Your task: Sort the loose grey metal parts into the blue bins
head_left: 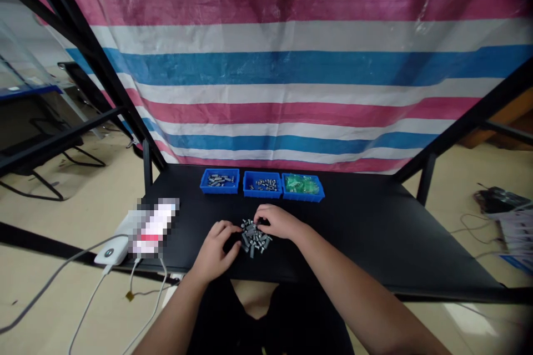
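Where hands meet: screw pile, small, grey, loose.

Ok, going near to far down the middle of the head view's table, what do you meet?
Left hand → pile of small grey metal parts → middle blue bin holding small grey parts → striped tarp behind the black table.

A pixelated blur hides something on the table's left edge.

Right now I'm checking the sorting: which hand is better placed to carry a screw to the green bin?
Probably the right hand: it rests on the far side of the screw pile, nearer the green bin. The left hand sits lower left.
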A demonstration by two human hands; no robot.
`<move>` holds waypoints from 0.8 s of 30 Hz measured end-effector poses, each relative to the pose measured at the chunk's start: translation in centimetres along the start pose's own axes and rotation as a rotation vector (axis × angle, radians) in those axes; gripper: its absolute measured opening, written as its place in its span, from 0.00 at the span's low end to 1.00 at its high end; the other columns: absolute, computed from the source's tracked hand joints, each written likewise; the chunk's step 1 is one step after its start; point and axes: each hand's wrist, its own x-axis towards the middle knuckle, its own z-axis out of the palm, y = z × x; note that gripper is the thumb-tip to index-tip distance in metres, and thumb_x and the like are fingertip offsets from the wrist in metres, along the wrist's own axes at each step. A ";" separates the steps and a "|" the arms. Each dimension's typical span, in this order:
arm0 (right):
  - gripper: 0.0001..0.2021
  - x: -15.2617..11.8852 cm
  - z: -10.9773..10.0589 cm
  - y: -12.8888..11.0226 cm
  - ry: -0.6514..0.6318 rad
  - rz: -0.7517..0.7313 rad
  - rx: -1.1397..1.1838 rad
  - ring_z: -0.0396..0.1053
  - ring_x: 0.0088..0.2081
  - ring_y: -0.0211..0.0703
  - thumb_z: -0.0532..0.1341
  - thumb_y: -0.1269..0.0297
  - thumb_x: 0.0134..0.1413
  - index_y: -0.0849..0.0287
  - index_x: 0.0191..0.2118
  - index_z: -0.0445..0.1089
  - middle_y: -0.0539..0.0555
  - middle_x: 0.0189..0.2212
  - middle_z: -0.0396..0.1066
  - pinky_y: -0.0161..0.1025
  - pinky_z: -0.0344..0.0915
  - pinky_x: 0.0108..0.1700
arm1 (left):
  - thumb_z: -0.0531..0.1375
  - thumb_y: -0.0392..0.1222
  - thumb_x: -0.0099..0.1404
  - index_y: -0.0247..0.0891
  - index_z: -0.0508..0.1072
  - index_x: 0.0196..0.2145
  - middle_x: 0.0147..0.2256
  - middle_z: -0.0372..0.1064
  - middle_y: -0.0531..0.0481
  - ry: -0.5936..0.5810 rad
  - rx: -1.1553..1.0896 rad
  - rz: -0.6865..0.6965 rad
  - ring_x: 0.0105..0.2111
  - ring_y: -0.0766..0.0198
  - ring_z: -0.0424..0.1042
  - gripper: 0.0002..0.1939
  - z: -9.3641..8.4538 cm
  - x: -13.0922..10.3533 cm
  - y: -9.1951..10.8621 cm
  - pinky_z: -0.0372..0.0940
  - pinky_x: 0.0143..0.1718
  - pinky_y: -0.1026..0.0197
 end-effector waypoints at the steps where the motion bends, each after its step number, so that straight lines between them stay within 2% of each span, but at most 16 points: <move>1: 0.08 0.1 0.1 0.0 0.017 0.011 -0.006 0.70 0.41 0.41 0.64 0.75 0.51 0.58 0.38 0.76 0.53 0.38 0.73 0.36 0.64 0.44 | 0.59 0.40 0.67 0.44 0.72 0.51 0.47 0.68 0.43 -0.028 -0.003 0.018 0.51 0.53 0.68 0.14 -0.2 0.1 0.2 0.66 0.54 0.50; 4: 0.07 0.4 -0.1 0.0 0.010 0.109 0.011 0.70 0.35 0.39 0.64 0.74 0.49 0.59 0.35 0.76 0.52 0.34 0.73 0.34 0.64 0.39 | 0.60 0.39 0.66 0.45 0.72 0.51 0.48 0.67 0.43 -0.069 -0.004 0.042 0.50 0.53 0.68 0.16 -0.6 0.4 0.6 0.66 0.54 0.51; 7: 0.09 1.3 -0.9 -0.3 -0.076 0.225 0.068 0.69 0.29 0.36 0.64 0.74 0.46 0.58 0.36 0.75 0.48 0.28 0.73 0.31 0.61 0.33 | 0.59 0.38 0.65 0.44 0.72 0.50 0.47 0.67 0.43 -0.071 -0.012 0.039 0.49 0.54 0.69 0.15 -0.7 0.5 0.7 0.66 0.53 0.52; 11: 0.08 4.1 -2.3 -1.5 -0.180 0.219 -0.034 0.66 0.25 0.35 0.66 0.75 0.41 0.57 0.31 0.73 0.45 0.23 0.70 0.31 0.56 0.29 | 0.59 0.38 0.64 0.43 0.72 0.48 0.46 0.67 0.43 -0.078 -0.017 0.035 0.48 0.54 0.69 0.14 -0.7 0.4 0.6 0.67 0.52 0.51; 13: 0.06 5.9 -2.6 -2.3 -0.106 0.179 -0.087 0.65 0.25 0.35 0.65 0.75 0.43 0.57 0.29 0.73 0.45 0.22 0.69 0.32 0.55 0.29 | 0.59 0.38 0.64 0.43 0.72 0.47 0.45 0.67 0.43 -0.078 -0.019 0.031 0.48 0.54 0.69 0.13 -0.7 0.3 0.5 0.67 0.52 0.51; 16: 0.08 8.0 -2.7 -3.4 0.184 0.156 -0.064 0.67 0.28 0.36 0.65 0.71 0.48 0.56 0.36 0.72 0.47 0.29 0.72 0.32 0.57 0.32 | 0.59 0.38 0.64 0.43 0.72 0.46 0.45 0.68 0.43 -0.061 -0.023 0.031 0.48 0.53 0.68 0.12 -0.7 0.2 0.6 0.67 0.52 0.51; 18: 0.08 8.4 -2.5 -3.9 0.315 0.188 -0.090 0.67 0.29 0.36 0.66 0.68 0.50 0.56 0.38 0.70 0.48 0.31 0.73 0.32 0.57 0.33 | 0.59 0.39 0.64 0.43 0.72 0.47 0.45 0.68 0.43 -0.049 -0.020 0.029 0.48 0.53 0.68 0.13 -0.8 0.2 0.6 0.67 0.52 0.51; 20: 0.05 7.8 -2.3 -4.1 0.340 0.231 -0.171 0.66 0.29 0.38 0.65 0.67 0.51 0.56 0.34 0.68 0.48 0.29 0.71 0.33 0.55 0.33 | 0.60 0.39 0.64 0.43 0.72 0.49 0.46 0.68 0.43 -0.051 -0.010 0.027 0.49 0.52 0.68 0.15 -0.8 0.3 0.6 0.67 0.53 0.50; 24: 0.05 4.4 -2.1 -3.5 0.236 0.305 -0.235 0.64 0.28 0.38 0.62 0.71 0.51 0.56 0.28 0.66 0.48 0.25 0.70 0.34 0.54 0.32 | 0.59 0.39 0.66 0.46 0.70 0.56 0.52 0.66 0.42 -0.083 0.043 0.063 0.53 0.51 0.67 0.20 -0.7 0.4 0.3 0.65 0.56 0.48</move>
